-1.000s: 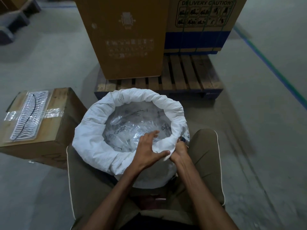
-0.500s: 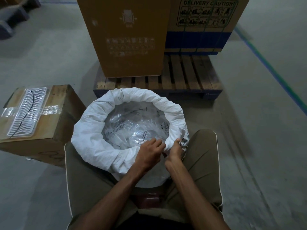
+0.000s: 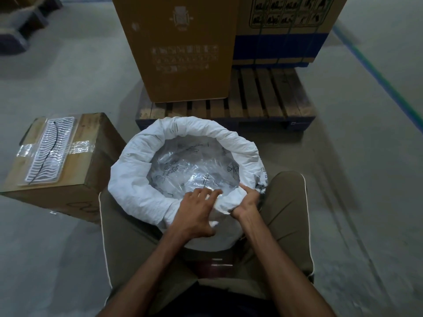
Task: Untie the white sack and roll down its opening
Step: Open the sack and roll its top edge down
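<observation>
A taped cardboard box (image 3: 68, 156) stood on the floor at left. The white sack (image 3: 146, 191) sat between the person's knees, its rim rolled down. The left hand (image 3: 194, 211) lay on the near rim, fingers relaxed and spread. The right hand (image 3: 247, 200) had its grip clamped on the rim fold. A wooden pallet (image 3: 263, 99) stood beyond.

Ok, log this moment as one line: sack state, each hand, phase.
white sack: open, rim rolled down | left hand: fingers spread on near rim | right hand: grips near rim | phase: rolling opening
</observation>
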